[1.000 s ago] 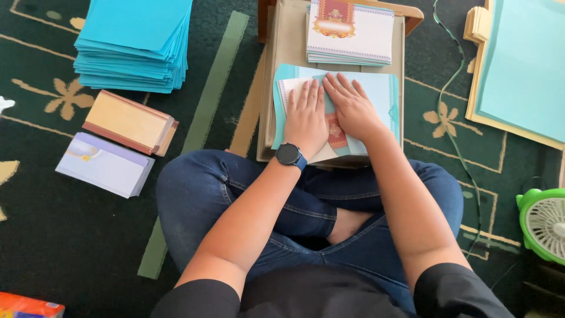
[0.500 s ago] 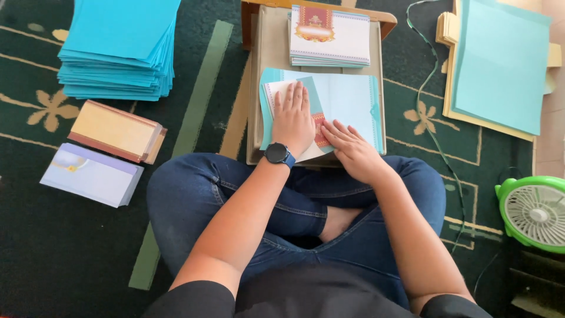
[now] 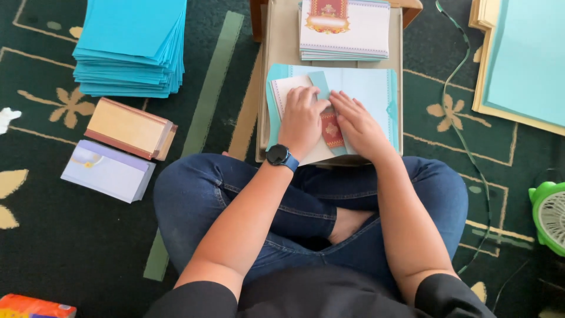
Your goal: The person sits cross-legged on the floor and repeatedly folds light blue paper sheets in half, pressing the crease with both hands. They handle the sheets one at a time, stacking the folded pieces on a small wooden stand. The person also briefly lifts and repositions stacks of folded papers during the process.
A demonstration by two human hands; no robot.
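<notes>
Head view, looking down on a seated person with crossed legs in blue jeans. Centre of frame: an open light-blue card (image 3: 365, 94) lying on a small beige work board (image 3: 281, 41), with a white insert sheet (image 3: 289, 88) tucked against its left half and a red ornamented panel showing between the hands. Left hand (image 3: 301, 121), black wristwatch (image 3: 279, 156) at the wrist, lies flat with fingers spread, pressing down on the insert and a folded blue flap; it grips nothing. Right hand (image 3: 360, 125) lies just beside it, fingers extended and flat on the card's middle, likewise pressing rather than clasping. Top centre, beyond the card: a stack of white printed cards (image 3: 344, 32) with red crest. Upper left: a tall pile of blue sheets (image 3: 132, 50). Left middle: a tan-topped bundle (image 3: 128, 128) and, below it, a pale lavender bundle (image 3: 107, 171), both on dark green patterned carpet (image 3: 53, 247). Upper right: large blue sheets on a cream board (image 3: 524, 59). Right edge: part of a green fan (image 3: 550, 215).
</notes>
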